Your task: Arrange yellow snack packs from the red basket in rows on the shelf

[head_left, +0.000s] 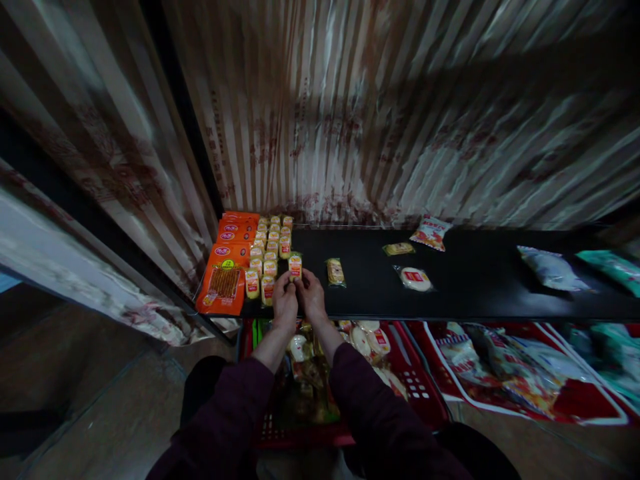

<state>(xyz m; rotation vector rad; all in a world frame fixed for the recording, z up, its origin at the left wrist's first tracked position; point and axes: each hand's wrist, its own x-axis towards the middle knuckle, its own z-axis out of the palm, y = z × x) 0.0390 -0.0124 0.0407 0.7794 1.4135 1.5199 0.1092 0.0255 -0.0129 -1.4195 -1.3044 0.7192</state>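
- I see a black shelf [475, 295] with a person's 2 bare hands at its front edge, left of its middle.
- The left hand [285, 305] and the right hand [313, 297] are close together, fingertips narrowed around 1 small yellow pack [295, 265].
- That pack is over the left part of the shelf; whether it touches the surface, I can't tell.
- Orange packets [223, 260] fill the shelf's left end, with rows of matching yellow packs [271, 268] just inward.
- Along the shelf's middle lie 2 loose yellow packs, 1 upright to my eye [336, 272] and 1 crosswise [399, 249], plus a round white pack [416, 279].
- A red-and-white bag [431, 233] sits toward the shelf's back edge.
- Below the shelf's front edge stands a red basket [434, 399] with more packs inside.
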